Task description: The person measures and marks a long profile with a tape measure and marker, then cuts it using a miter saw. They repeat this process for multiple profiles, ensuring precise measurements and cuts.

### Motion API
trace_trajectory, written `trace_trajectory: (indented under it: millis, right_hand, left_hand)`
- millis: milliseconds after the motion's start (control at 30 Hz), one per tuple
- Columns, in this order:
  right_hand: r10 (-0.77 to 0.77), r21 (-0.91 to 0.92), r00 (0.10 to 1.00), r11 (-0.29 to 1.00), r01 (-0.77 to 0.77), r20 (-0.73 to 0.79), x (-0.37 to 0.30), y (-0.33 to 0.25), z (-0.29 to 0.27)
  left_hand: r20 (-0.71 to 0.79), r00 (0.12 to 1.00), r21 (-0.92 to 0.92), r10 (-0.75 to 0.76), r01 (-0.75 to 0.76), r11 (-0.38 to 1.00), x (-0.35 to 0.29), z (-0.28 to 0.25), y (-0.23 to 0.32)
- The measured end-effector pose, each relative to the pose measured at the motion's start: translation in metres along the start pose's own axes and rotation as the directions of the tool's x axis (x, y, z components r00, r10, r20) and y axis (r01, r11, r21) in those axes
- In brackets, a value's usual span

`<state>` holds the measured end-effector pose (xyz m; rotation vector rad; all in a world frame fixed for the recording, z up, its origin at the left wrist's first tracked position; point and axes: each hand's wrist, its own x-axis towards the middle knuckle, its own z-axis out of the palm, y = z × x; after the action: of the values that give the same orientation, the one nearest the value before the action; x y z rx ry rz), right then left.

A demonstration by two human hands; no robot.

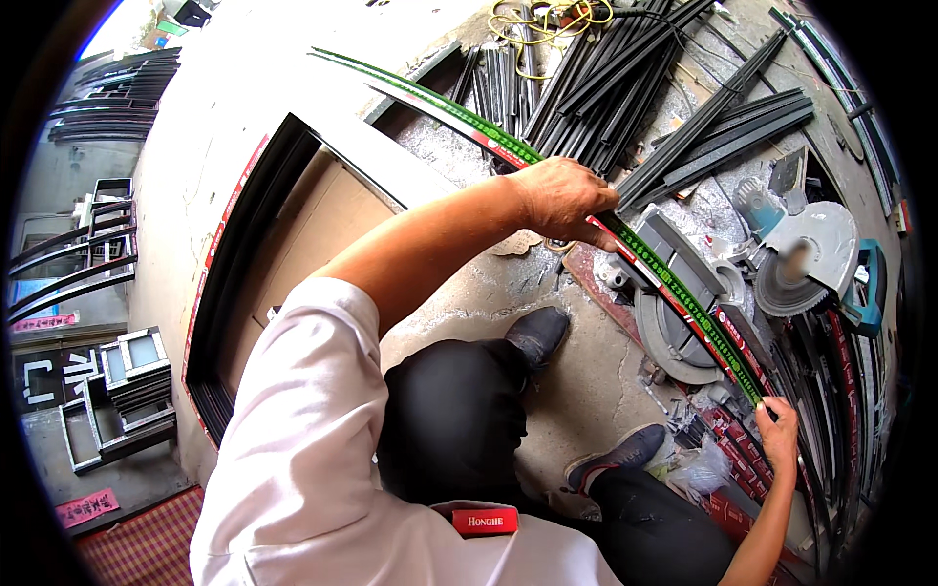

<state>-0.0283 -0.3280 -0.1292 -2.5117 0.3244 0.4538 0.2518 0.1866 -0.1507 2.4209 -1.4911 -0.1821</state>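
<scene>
A long green tape measure [493, 132] with printed marks runs diagonally from the upper left to the lower right. It lies along a long, narrow dark profile [510, 152] with red and white film. My left hand [569, 200] is closed over the profile and tape near the middle, palm down. At the lower right end, my right hand [777, 428] pinches the tape between thumb and fingers; whether it also grips the profile is hidden. A miter saw [684, 342] with a round blade [789, 278] and teal handle [868, 288] stands beneath and beside the profile.
Dark profiles [611, 93] lie piled beyond my left hand, with a yellow cord [532, 39] above. A large black frame [210, 322] stands at left. More profiles [840, 410] lie at right. A plastic bag [702, 471] and offcuts sit beside my right shoe [625, 451].
</scene>
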Motion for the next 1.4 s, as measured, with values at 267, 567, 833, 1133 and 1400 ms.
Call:
trace_trajectory:
  millis: [267,567,833,1133,1400]
  right_hand:
    - [-0.042,0.012,0.998,0.999,0.043,-0.050,0.014,0.073,0.032]
    - [-0.040,0.073,0.999,0.997,0.038,0.017,0.055,0.070,0.065]
    - [-0.037,0.057,0.998,0.998,0.034,0.042,0.078,0.064,0.076]
    - [-0.019,0.060,0.998,0.998,0.016,0.061,0.084,0.053,0.082]
    - [-0.028,0.088,0.999,0.996,0.024,0.043,0.088,0.058,0.086]
  left_hand:
    - [0.140,0.989,0.046,-0.052,0.046,0.998,0.032,0.083,-0.020]
    - [0.121,0.985,0.086,-0.124,0.114,0.990,0.041,0.113,-0.043]
    - [0.167,0.979,0.141,-0.119,0.095,0.985,0.042,0.125,-0.052]
    - [0.153,0.977,0.196,-0.147,0.116,0.974,0.041,0.132,-0.058]
    - [0.190,0.967,0.212,-0.171,0.130,0.969,0.044,0.137,-0.060]
